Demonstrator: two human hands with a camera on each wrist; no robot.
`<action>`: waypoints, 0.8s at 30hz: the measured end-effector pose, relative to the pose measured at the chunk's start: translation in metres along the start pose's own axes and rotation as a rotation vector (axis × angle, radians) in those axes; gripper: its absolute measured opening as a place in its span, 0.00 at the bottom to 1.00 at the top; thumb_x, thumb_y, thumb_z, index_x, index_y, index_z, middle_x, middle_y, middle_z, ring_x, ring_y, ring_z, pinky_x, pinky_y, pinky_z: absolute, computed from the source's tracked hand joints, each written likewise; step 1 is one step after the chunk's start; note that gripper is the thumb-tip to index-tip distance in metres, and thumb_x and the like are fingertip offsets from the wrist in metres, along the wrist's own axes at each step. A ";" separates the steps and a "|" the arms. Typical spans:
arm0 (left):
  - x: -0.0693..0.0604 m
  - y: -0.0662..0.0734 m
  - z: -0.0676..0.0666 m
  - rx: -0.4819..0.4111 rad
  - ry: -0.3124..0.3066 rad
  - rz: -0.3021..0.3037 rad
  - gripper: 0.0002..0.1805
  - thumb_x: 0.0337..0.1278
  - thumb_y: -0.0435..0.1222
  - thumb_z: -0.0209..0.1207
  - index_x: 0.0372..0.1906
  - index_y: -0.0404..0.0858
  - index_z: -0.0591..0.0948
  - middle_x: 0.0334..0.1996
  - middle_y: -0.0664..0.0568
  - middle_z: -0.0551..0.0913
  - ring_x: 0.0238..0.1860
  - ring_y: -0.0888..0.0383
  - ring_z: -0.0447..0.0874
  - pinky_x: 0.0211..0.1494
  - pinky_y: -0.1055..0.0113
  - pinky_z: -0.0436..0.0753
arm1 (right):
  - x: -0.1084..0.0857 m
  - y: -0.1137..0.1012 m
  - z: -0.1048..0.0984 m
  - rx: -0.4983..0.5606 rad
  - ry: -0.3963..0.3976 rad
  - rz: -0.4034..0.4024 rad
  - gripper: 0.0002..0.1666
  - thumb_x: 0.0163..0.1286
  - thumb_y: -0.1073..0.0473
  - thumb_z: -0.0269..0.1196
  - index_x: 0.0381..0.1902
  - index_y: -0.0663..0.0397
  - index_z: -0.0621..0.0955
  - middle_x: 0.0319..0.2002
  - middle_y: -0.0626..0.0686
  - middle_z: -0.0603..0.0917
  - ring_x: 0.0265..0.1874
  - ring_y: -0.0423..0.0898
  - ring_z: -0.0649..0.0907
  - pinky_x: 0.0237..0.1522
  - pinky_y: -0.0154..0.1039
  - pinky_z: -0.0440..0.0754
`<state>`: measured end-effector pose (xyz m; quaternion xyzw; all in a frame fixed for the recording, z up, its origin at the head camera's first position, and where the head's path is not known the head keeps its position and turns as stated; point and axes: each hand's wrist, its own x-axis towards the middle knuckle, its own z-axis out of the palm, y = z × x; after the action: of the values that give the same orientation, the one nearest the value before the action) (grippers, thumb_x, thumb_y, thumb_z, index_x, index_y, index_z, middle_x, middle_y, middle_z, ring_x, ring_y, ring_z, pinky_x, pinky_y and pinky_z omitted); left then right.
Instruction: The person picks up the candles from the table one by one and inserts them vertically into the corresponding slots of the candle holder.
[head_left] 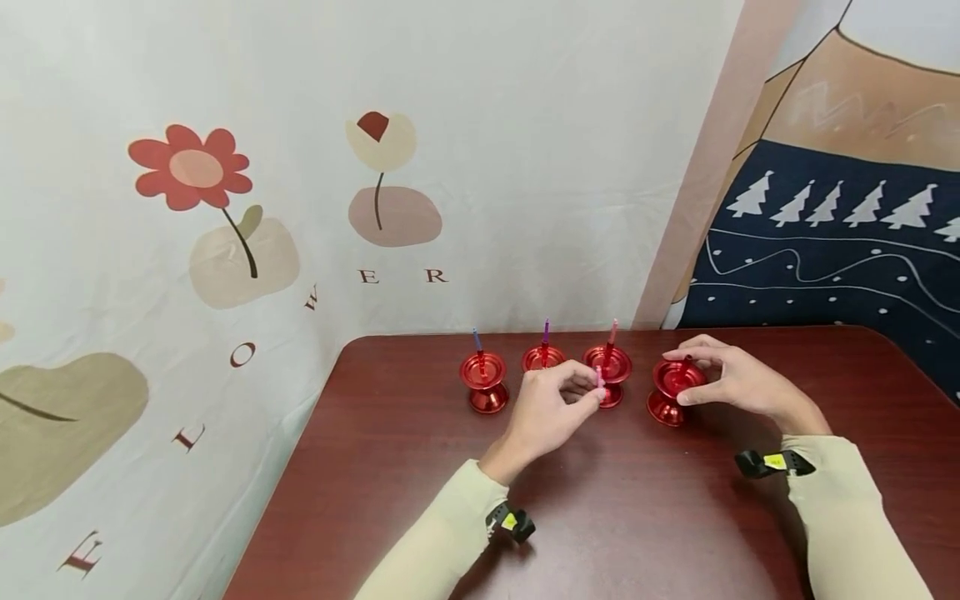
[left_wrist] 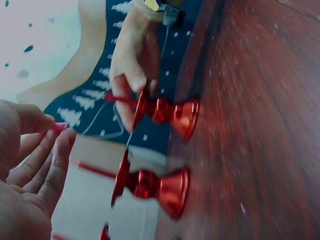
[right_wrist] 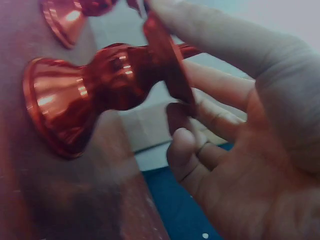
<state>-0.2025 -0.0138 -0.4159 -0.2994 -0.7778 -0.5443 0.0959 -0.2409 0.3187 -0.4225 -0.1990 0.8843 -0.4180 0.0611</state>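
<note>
A short pink candle (head_left: 599, 377) is pinched between the thumb and fingertips of my left hand (head_left: 546, 410), in front of the third holder. My right hand (head_left: 742, 382) grips the rim of the rightmost red metal candle holder (head_left: 666, 408), thumb at the near side and fingers behind. That holder's central socket shows no candle. Its flared base (right_wrist: 60, 100) is close to the table; whether it touches is unclear. In the left wrist view the pink candle (left_wrist: 60, 126) barely sticks out past the fingertips.
Further left stand three similar holders: one with a blue candle (head_left: 477, 340), one with a purple candle (head_left: 546, 332), partly behind my left hand, and one with a reddish-pink candle (head_left: 612, 333). Beyond the dark red table (head_left: 360, 467) hangs a printed cloth (head_left: 525, 167).
</note>
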 end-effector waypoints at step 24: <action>0.065 0.017 0.070 0.209 -0.078 0.083 0.09 0.77 0.36 0.68 0.54 0.36 0.89 0.48 0.51 0.94 0.44 0.70 0.89 0.52 0.82 0.82 | -0.010 -0.016 0.025 -0.024 0.027 -0.137 0.32 0.62 0.58 0.84 0.63 0.58 0.87 0.57 0.53 0.79 0.53 0.52 0.81 0.49 0.39 0.89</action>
<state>-0.2324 0.0768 -0.3996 -0.3407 -0.8203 -0.4438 0.1188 -0.2202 0.2964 -0.4270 -0.2541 0.8742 -0.4135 0.0180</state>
